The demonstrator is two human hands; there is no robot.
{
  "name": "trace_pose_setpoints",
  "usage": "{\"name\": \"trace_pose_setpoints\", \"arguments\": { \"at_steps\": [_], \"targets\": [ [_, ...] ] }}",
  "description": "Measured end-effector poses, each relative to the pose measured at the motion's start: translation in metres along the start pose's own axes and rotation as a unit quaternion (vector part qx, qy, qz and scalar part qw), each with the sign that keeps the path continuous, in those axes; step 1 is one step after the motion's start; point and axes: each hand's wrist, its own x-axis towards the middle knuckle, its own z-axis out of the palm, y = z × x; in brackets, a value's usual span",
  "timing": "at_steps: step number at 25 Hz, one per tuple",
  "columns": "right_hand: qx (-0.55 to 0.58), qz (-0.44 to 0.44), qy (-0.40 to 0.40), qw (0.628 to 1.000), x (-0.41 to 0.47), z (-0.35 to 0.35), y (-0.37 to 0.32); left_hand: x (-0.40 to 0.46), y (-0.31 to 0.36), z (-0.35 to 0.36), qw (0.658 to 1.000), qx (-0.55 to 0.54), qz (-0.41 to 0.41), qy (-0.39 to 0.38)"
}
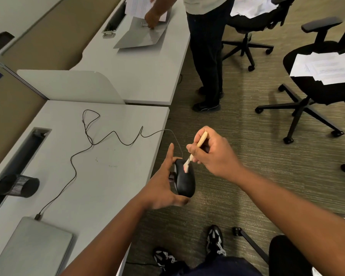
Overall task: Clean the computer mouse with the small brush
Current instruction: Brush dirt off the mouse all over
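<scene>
desk (108,176): carries closed laptop (32,248), mesh cup (18,187), looping cable (100,140) | left hand (163,184): grips black mouse (184,180) beyond desk edge, over carpet | right hand (213,154): pinches small brush (195,150), bristles touching mouse top

This is an office. Grey desks (139,76) stand in a row with low partitions (72,86), a closed laptop (34,246) lies on one, and black swivel chairs (311,80) holding loose papers (325,69) stand on carpet (237,120).
</scene>
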Motion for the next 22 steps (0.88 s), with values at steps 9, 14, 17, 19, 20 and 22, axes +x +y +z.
{"name": "trace_pose_setpoints", "arguments": {
  "at_steps": [9, 14, 17, 19, 20, 22],
  "targets": [
    [-0.105, -0.140, 0.010, 0.984, -0.005, 0.014, 0.014, -0.004, 0.000, 0.001, 1.000, 0.008, 0.006, 0.003],
    [-0.138, -0.188, 0.033, 0.972, -0.014, 0.025, 0.029, -0.005, -0.001, 0.004, 1.000, -0.002, 0.011, 0.003],
    [-0.116, -0.159, 0.069, 0.978, -0.014, 0.021, 0.030, -0.006, -0.002, 0.004, 1.000, -0.002, 0.016, 0.008],
    [-0.070, -0.121, 0.089, 0.986, -0.011, 0.014, 0.024, -0.006, -0.003, 0.003, 1.000, -0.002, 0.014, 0.012],
    [-0.039, -0.101, 0.088, 0.990, -0.009, 0.010, 0.019, -0.006, -0.003, 0.003, 1.000, -0.001, 0.012, 0.014],
    [0.014, -0.071, 0.060, 0.996, -0.006, 0.003, 0.010, -0.007, -0.003, 0.003, 1.000, 0.004, 0.007, 0.013]
  ]
}}
